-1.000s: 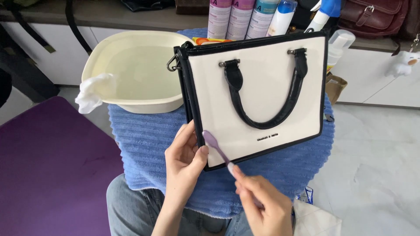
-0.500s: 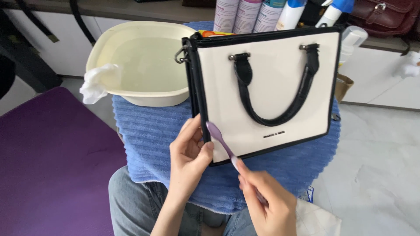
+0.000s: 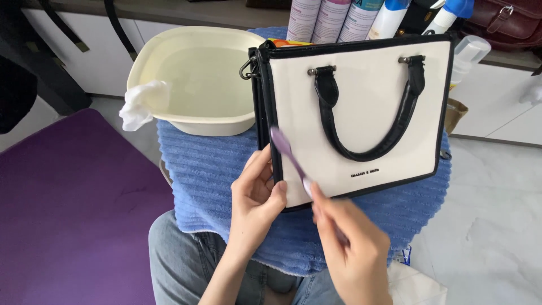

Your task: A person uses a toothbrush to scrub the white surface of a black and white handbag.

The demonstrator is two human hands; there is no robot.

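Observation:
A cream handbag (image 3: 361, 96) with black trim and black handles lies flat on a blue towel (image 3: 209, 169). My left hand (image 3: 254, 195) grips the bag's lower left corner, thumb on the front panel. My right hand (image 3: 347, 248) holds a purple toothbrush (image 3: 288, 155) by its handle. The brush head rests against the bag's left black edge, above my left hand. My right hand is blurred.
A pale yellow basin (image 3: 197, 73) with water stands at the back left, a white cloth (image 3: 141, 101) draped over its rim. Several spray bottles (image 3: 339, 17) stand behind the bag. A purple mat (image 3: 68, 214) covers the floor on the left. White tile floor lies to the right.
The toothbrush head has slid up along the bag's left edge. My right hand followed it up. My left hand keeps its hold on the corner.

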